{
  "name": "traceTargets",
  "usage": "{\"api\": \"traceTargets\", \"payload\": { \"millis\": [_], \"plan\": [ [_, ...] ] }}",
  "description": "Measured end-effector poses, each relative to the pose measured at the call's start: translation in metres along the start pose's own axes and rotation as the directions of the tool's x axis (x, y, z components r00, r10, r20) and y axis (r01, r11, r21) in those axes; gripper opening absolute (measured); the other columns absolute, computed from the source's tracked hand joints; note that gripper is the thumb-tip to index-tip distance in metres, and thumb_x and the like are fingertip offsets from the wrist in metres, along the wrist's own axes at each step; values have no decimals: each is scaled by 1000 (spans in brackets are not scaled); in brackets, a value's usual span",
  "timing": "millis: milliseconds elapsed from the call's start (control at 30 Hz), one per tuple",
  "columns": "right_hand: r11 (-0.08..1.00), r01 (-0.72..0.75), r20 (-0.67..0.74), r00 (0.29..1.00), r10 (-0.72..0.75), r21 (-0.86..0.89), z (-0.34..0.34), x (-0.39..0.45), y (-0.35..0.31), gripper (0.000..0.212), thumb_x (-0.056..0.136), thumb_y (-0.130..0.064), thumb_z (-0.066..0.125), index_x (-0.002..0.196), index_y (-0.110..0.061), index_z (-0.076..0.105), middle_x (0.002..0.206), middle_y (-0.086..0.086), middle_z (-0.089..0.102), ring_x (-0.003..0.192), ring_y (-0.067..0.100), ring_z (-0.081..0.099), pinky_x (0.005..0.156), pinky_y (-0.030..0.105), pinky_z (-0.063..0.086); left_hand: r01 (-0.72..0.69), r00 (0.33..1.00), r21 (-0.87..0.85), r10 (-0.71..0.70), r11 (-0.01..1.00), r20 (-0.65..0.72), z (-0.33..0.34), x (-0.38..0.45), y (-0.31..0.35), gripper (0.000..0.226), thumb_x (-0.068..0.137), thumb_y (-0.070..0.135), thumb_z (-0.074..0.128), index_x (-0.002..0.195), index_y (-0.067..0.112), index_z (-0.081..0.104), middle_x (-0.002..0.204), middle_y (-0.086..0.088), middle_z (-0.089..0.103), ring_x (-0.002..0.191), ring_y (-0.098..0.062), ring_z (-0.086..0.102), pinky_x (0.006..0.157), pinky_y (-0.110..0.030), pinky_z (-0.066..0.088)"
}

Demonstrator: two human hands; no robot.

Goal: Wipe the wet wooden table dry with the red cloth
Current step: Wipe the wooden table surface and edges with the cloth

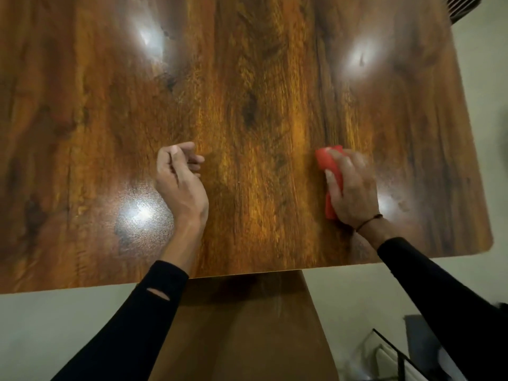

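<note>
A glossy brown wooden table (pixel 247 92) fills most of the view, with bright light reflections and a fine misty film near the reflections. My right hand (pixel 353 188) lies flat on the red cloth (pixel 328 166) and presses it onto the table at the right, near the front edge; the hand looks blurred. The cloth shows along the hand's left side and at the fingertips. My left hand (pixel 180 177) hovers over or rests on the table left of centre, fingers loosely curled, holding nothing. Both arms wear black sleeves.
The table's front edge (pixel 247 273) runs across the lower view and its right edge (pixel 467 127) slants down at the right. A brown table base (pixel 242 325) stands below. Pale floor lies on both sides. A dark wire frame (pixel 398 353) sits bottom right.
</note>
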State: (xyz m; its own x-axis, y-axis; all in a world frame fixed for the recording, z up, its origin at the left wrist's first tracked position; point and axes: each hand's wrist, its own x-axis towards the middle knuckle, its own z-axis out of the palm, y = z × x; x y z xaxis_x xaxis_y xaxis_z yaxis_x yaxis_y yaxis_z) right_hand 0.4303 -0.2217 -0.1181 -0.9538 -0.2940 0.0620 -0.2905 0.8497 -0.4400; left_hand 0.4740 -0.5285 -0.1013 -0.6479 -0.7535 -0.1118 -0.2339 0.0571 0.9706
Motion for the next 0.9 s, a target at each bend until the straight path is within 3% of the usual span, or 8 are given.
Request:
{"api": "traceTargets", "payload": {
  "millis": [67, 133, 267, 467, 567, 667, 767, 900],
  "plan": [
    [984, -47, -21, 998, 52, 169, -1, 17, -30, 40, 108, -38, 55, 136, -10, 59, 116, 3, 66, 90, 11, 64, 75, 25, 56, 12, 1000, -4, -12, 1000, -4, -9, 1, -2, 38, 115, 24, 38, 112, 5, 71, 91, -11, 75, 82, -17, 70, 71, -33, 53],
    [966, -144, 232, 968, 92, 215, -4, 39, -63, 34, 104, -53, 52, 113, -22, 63, 96, -7, 67, 76, 4, 66, 61, 15, 49, 22, 1000, -10, -22, 1000, -15, -19, 5, -4, 38, 115, 24, 37, 112, 6, 71, 90, -9, 75, 82, -17, 70, 71, -33, 53],
    [887, -456, 745, 616, 255, 75, -1, 75, -108, 81, 103, -78, 39, 109, -5, 73, 101, 20, 79, 92, 40, 78, 81, 55, 65, 41, 999, -10, -41, 999, -13, -38, 15, -10, 39, 115, 26, 36, 113, 6, 70, 90, -10, 75, 83, -19, 70, 72, -36, 53],
    [926, -378, 425, 835, 350, -18, -6, 117, -108, 103, 99, -82, -2, 146, -14, 60, 149, 26, 54, 147, 44, 42, 123, 62, 33, 67, 998, -43, -66, 997, 17, -54, 21, -17, 40, 115, 33, 35, 113, 14, 69, 89, -5, 74, 79, -16, 68, 68, -32, 54],
    [976, -190, 268, 940, 212, -108, -1, 108, -92, 85, 100, -83, 13, 131, -21, 61, 133, 16, 55, 133, 41, 47, 108, 61, 45, 69, 998, -40, -68, 997, 14, -55, 19, -20, 40, 115, 33, 35, 114, 13, 70, 89, -3, 75, 78, -14, 68, 67, -30, 53],
    [955, 25, 326, 942, 77, -297, 34, 78, -99, 70, 110, -65, 28, 162, -19, 38, 162, 17, 42, 150, 39, 36, 115, 63, 40, 54, 998, -9, -54, 999, 19, -53, 16, -22, 39, 114, 32, 36, 113, 13, 71, 92, -2, 76, 83, -12, 69, 69, -31, 55],
    [954, -98, 159, 976, 148, -283, 62, 44, -117, 80, 113, -60, 31, 174, -18, 1, 179, 21, -4, 167, 37, 1, 133, 59, 10, 4, 999, 36, -5, 999, 48, -51, 13, -22, 37, 114, 29, 38, 113, 11, 71, 102, -2, 75, 93, -13, 70, 78, -35, 58],
    [925, -259, -19, 964, 264, -279, 85, 12, -140, 80, 112, -58, 30, 174, -21, -4, 178, 23, -9, 167, 41, -1, 131, 66, 15, -80, 993, 76, 73, 994, 96, -54, 12, -22, 33, 115, 22, 40, 112, 9, 70, 105, 0, 73, 96, -12, 69, 83, -29, 55]
  ]
}}
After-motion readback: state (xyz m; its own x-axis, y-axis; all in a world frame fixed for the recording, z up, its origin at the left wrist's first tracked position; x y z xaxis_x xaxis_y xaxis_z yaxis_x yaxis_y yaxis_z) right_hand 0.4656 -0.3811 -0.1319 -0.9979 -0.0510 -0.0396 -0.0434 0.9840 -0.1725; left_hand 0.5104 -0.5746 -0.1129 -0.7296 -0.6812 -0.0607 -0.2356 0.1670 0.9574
